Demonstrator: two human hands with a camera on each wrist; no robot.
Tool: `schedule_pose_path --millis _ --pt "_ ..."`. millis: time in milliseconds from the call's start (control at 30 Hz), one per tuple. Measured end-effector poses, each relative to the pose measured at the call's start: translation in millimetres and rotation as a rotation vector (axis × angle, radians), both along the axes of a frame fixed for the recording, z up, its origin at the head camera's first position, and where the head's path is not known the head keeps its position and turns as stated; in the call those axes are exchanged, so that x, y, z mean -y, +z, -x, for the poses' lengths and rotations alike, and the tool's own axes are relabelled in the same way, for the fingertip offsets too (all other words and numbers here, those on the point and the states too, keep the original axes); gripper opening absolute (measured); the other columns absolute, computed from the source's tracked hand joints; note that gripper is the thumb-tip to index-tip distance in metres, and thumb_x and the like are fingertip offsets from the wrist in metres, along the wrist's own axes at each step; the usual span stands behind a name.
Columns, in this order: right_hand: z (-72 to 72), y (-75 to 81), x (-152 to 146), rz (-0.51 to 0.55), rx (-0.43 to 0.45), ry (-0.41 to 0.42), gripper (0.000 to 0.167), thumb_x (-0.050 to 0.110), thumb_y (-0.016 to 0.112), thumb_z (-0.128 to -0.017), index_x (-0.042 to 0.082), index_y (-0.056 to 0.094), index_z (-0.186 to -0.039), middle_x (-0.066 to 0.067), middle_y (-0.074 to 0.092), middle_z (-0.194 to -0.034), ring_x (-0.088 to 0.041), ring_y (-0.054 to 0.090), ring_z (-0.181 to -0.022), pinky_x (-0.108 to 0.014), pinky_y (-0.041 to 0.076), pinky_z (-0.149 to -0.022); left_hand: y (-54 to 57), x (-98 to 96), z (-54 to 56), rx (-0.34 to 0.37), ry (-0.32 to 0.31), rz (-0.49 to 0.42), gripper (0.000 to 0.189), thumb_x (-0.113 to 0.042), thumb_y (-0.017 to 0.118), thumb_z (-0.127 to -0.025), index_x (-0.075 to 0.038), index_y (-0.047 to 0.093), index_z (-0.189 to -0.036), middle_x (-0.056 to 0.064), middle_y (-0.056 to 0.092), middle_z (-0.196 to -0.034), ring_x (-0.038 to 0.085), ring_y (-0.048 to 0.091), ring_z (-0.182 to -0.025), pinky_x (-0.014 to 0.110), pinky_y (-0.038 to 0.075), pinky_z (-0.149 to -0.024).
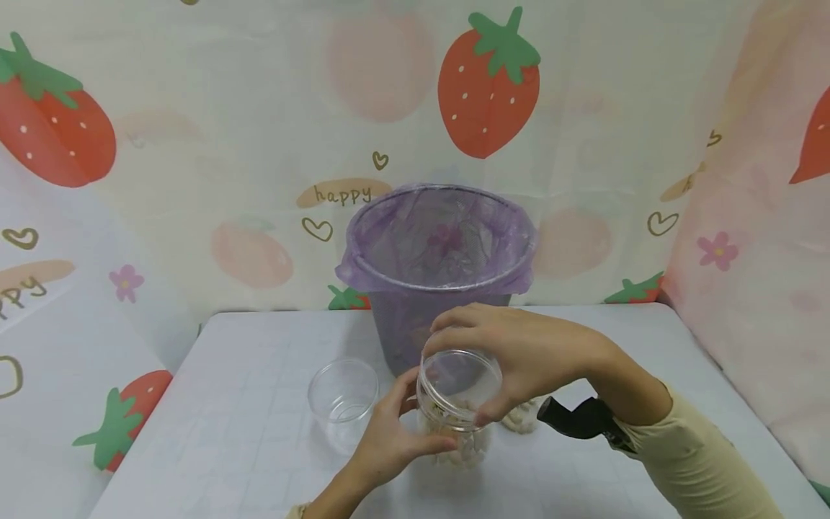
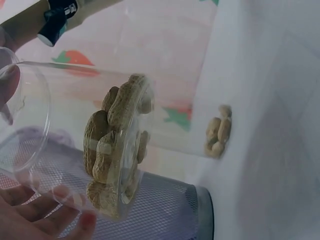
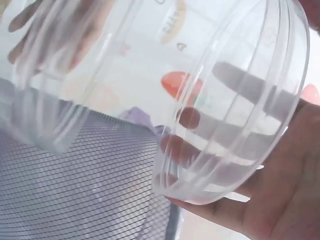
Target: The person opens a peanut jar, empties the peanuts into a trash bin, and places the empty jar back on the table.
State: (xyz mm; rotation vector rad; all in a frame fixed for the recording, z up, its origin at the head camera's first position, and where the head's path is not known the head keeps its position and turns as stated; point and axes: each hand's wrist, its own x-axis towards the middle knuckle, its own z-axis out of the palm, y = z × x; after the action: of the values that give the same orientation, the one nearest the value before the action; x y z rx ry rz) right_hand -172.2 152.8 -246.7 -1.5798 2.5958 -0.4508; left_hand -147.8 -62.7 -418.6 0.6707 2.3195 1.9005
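A clear plastic jar [image 1: 454,414] stands upright with unshelled peanuts [image 2: 102,150] in its lower end. My left hand [image 1: 392,436] holds its side, thumb in front and fingers behind. From above, my right hand [image 1: 519,349] grips around its upper rim; whether that rim part is a separate lid, I cannot tell. In the right wrist view, the right fingers [image 3: 235,135] show through the clear plastic. A second clear container [image 1: 344,400], with no contents visible, stands left of the hands. More peanuts [image 1: 519,418] lie on the table behind the right hand.
A mesh bin [image 1: 395,324] lined with a purple plastic bag [image 1: 353,270] stands just behind the jar. The white table [image 1: 246,404] backs onto a strawberry-print sheet [image 1: 259,144], which also covers both sides.
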Motion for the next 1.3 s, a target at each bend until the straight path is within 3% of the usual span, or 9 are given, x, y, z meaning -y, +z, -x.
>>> schedule_pose_path --millis 100,267,933,1300 --pt "-0.5 -1.0 0 0.001 0.001 -0.052 0.067 0.039 0.086 -0.067 0.026 0.057 -0.127 0.002 0.052 -0.134 -0.016 0.054 -0.12 -0.038 0.051 -0.095 -0.5 -0.6 0.5 -0.012 0.018 0.002 0.089 -0.026 0.089 -0.068 -0.024 0.041 -0.143 -0.003 0.056 -0.136 0.018 0.053 -0.124 0.035 0.047 -0.103" --pt "-0.7 -5.4 2 -0.017 0.024 -0.092 0.065 0.039 0.083 -0.07 0.025 0.058 -0.128 0.001 0.052 -0.134 -0.017 0.053 -0.12 -0.04 0.051 -0.095 -1.4 -1.8 0.4 -0.036 0.042 0.004 0.087 -0.026 0.089 -0.069 -0.024 0.042 -0.142 -0.009 0.057 -0.134 0.014 0.053 -0.123 0.036 0.047 -0.103" --pt "3.6 -12.7 4 -0.036 0.036 -0.104 0.063 0.039 0.082 -0.073 0.024 0.058 -0.129 0.002 0.053 -0.131 -0.016 0.054 -0.117 -0.04 0.051 -0.094 -5.9 -3.0 0.8 -0.067 0.063 0.003 0.085 -0.027 0.088 -0.07 -0.022 0.042 -0.142 -0.007 0.057 -0.133 0.015 0.053 -0.121 0.037 0.046 -0.103" --pt "4.7 -13.9 4 -0.024 0.046 -0.1 0.064 0.04 0.082 -0.073 0.025 0.057 -0.13 0.002 0.053 -0.131 -0.016 0.055 -0.117 -0.04 0.051 -0.095 -4.9 -3.7 0.4 -0.047 0.083 0.004 0.086 -0.026 0.089 -0.069 -0.023 0.042 -0.141 -0.006 0.058 -0.132 0.016 0.055 -0.12 0.035 0.046 -0.102"
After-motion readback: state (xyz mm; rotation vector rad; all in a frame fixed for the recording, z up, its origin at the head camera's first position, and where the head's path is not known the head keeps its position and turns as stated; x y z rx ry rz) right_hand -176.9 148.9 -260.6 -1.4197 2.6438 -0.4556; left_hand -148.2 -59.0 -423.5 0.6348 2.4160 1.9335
